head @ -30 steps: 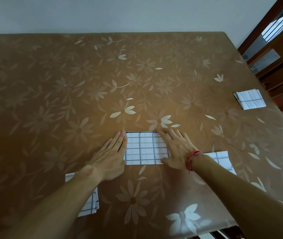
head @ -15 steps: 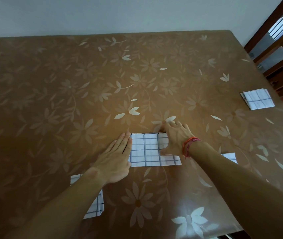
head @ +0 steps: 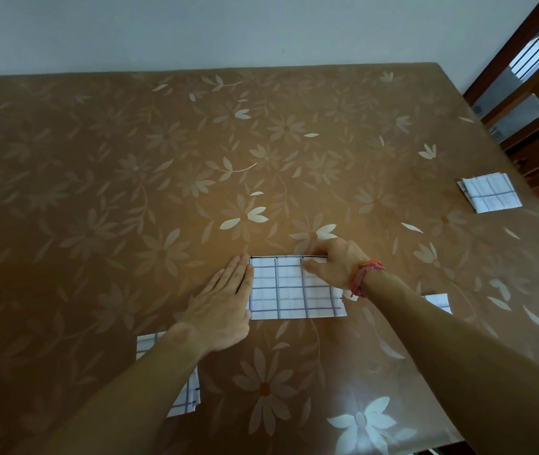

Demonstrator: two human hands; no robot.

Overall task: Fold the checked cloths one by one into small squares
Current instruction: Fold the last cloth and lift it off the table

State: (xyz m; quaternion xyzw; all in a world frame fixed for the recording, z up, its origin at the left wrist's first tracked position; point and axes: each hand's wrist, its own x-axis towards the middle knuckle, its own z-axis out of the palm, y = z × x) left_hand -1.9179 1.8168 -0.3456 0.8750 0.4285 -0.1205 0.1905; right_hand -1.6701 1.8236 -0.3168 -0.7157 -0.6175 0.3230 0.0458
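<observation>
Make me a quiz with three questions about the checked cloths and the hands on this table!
1. Where is the middle cloth?
A. between the two hands
B. on the floor
C. on the wall
2. How many checked cloths show?
A. one
B. four
C. nine
3. How is the left hand?
A. a fist
B. flat, fingers straight
C. holding a cup

Answers:
1 A: the left hand lies at its left edge and the right hand pinches its far right corner.
2 B: the middle cloth, the left forearm cloth, the right forearm cloth and the far cloth.
3 B: it rests flat on the table.
</observation>
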